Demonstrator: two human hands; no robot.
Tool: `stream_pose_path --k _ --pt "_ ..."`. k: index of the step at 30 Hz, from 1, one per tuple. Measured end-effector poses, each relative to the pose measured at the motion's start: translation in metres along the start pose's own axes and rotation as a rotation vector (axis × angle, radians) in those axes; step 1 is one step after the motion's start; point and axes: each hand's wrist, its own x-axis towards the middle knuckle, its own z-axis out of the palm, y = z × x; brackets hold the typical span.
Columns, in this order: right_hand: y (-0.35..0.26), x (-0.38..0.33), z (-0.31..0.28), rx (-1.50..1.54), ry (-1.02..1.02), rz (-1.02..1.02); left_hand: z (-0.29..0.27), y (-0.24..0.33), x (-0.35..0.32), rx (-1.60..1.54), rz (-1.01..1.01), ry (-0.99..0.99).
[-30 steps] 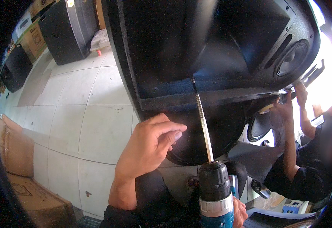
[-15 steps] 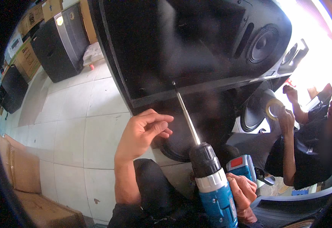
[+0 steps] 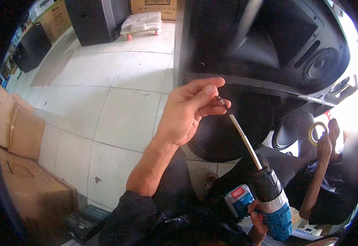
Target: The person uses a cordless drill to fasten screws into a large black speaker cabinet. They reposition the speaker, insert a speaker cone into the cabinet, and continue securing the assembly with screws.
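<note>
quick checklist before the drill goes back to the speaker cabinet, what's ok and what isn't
1. Screw at the bit tip: left hand pinches a small screw at the end of the long bit; seating cannot tell.
2. Drill in hand: right hand low on the handle, mostly hidden; grip cannot tell.
3. Bit on the speaker cabinet: not ok, tip is off the panel.
4. Fingers away from the bit: not ok.
5. Co-worker's hand with tape roll: apart from the drill, ok.

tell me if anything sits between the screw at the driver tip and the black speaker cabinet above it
Nothing visible does. The left hand pinches the screw at the tip of the long bit of the blue drill, with only open air up to the black speaker cabinet.
</note>
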Motion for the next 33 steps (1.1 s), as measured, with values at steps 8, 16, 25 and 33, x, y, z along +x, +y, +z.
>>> stream_pose_path --k 8,16,25,33 --pt "-0.007 0.006 -0.005 0.05 -0.055 0.086 0.001 0.0 0.001 0.045 0.015 0.028" --pt "0.002 0.008 -0.006 0.1 -0.049 0.01 0.007 0.003 0.003 0.18 0.091 0.049" --pt "-0.03 0.061 -0.02 -0.107 -0.017 1.229 0.025 -0.007 0.024 -0.225 -0.056 0.062" --pt "-0.044 0.024 0.037 -0.173 -0.126 0.081 0.029 -0.005 0.043 -0.291 -0.055 0.033"
